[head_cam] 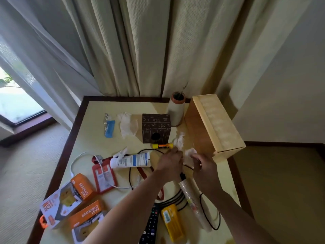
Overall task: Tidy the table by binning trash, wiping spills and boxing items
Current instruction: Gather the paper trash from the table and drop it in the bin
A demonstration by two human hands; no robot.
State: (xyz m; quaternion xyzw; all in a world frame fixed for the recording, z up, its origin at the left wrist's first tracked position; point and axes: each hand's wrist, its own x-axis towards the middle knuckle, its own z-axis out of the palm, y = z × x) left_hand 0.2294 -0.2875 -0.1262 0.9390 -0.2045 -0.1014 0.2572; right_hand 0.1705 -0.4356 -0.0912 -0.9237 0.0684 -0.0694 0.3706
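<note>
Both hands reach to the middle of the yellow table [91, 131]. My left hand [171, 162] and my right hand [204, 165] close on a crumpled white tissue [190, 153] between them. A second crumpled tissue [179, 140] lies just beyond, by an orange-and-yellow marker [162, 146]. Another flattened tissue [127, 125] lies further left. A dark patterned box [156, 128] with a round hole stands behind them. A white cream tube [131, 161] lies to the left of my left hand.
A long wooden box [213, 125] fills the right side, a brown-rimmed white jar [176, 110] behind. Orange charger packs [82, 189], red card holder [103, 176], remote [151, 224], yellow pack [173, 222], stacked plastic cups [191, 198], black cables and a blue bottle [110, 128] lie around. Curtains hang behind.
</note>
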